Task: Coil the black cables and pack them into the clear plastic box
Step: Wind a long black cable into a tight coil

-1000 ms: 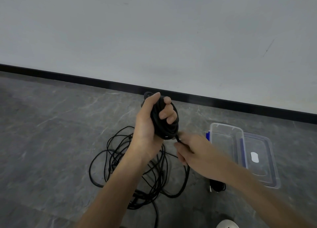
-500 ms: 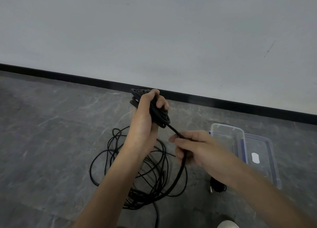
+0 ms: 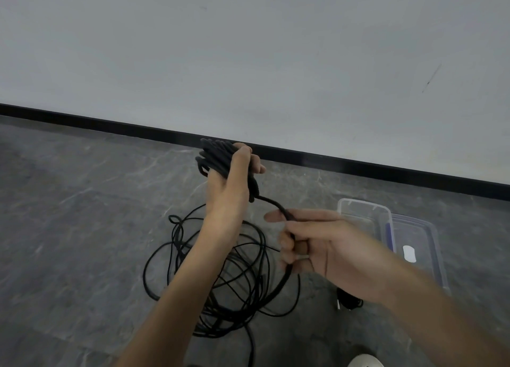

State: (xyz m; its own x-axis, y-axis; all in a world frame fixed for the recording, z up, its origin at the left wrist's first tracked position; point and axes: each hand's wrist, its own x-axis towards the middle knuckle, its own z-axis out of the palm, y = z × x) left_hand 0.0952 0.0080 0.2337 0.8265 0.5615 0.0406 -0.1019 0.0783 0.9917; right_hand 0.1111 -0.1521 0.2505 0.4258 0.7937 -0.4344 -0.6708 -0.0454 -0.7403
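The black coil (image 3: 218, 154) sits bunched in the left hand (image 3: 230, 187), fingers (image 3: 255, 164) clenched round it, held up above the floor (image 3: 82, 215). One thicker strand (image 3: 271, 202) drops from it into the right hand (image 3: 320, 248), which grips it. Best move, I'd say: let the strand slide through that grip under light tension and lay each turn flat. Below, the loose tangle (image 3: 237, 278) sprawls, thin, matte and loopy. The clear plastic box (image 3: 358, 201) stands open near the right hand.
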